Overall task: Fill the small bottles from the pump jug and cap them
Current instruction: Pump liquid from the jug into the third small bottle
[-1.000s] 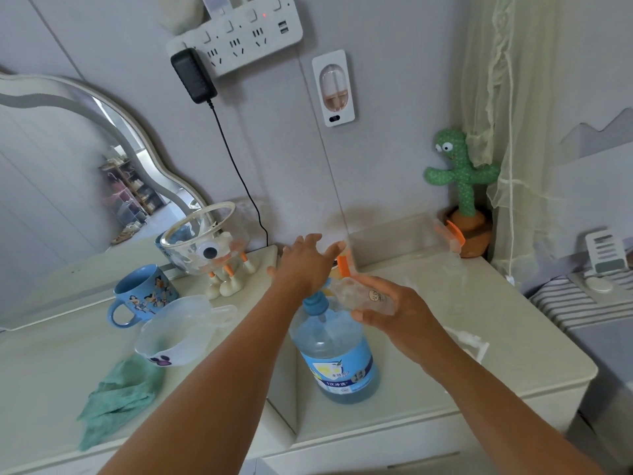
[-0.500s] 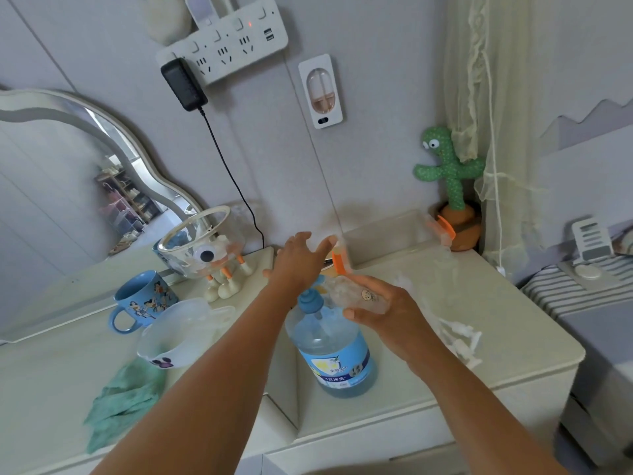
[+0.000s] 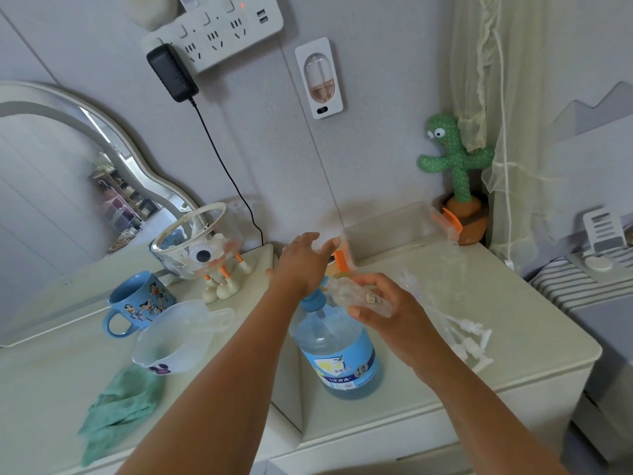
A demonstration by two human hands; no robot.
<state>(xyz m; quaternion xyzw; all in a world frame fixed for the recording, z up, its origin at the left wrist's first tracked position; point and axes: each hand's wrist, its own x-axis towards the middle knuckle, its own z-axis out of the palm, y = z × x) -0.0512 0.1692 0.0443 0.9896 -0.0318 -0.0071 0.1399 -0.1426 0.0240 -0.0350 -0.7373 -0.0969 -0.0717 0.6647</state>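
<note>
As the left hand (image 3: 301,265) rests palm-down on the blue pump (image 3: 313,301) of the jug (image 3: 339,354), its grip released and fingers spread, the right hand (image 3: 388,311) clasps a small clear bottle (image 3: 359,298), held tilted with one end beside the pump. The jug, partly filled with blue liquid, stands on the bench (image 3: 496,303) directly below both hands. White bottle tops (image 3: 467,337) lie right of the right-hand grip, apart from it.

L forearm (image 3: 219,371) & R forearm (image 3: 479,406) bare to btm edge of view; L hand (image 3: 301,265), R hand (image 3: 387,310) bare too.
</note>
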